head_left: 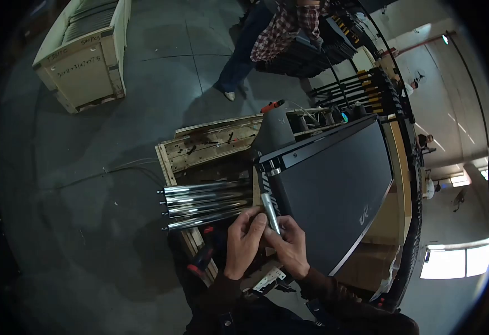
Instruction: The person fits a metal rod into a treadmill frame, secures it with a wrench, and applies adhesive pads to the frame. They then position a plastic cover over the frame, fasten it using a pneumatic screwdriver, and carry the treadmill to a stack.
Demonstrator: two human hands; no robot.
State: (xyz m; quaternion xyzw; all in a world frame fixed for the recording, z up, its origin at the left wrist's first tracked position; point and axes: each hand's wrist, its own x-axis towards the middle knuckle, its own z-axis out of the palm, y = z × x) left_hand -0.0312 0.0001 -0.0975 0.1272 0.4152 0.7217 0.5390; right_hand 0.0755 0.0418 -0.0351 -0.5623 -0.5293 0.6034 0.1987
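Note:
A short silver metal tube stands tilted between my hands, in front of the dark panel. My right hand pinches its lower end between thumb and fingers. My left hand is closed beside it, thumb against fingers, close to the tube; whatever it may hold is hidden. Just past the hands lies the large dark grey panel, with pale lettering along its near side. Several shiny chrome rods project to the left, their right ends near my left hand. Below them is a black and red tool, partly in shadow.
An open wooden crate lies beyond the rods. An orange-handled tool rests above a dark grey piece. A large wooden box stands on the floor at upper left. A person in a checked shirt stands by stacked black parts.

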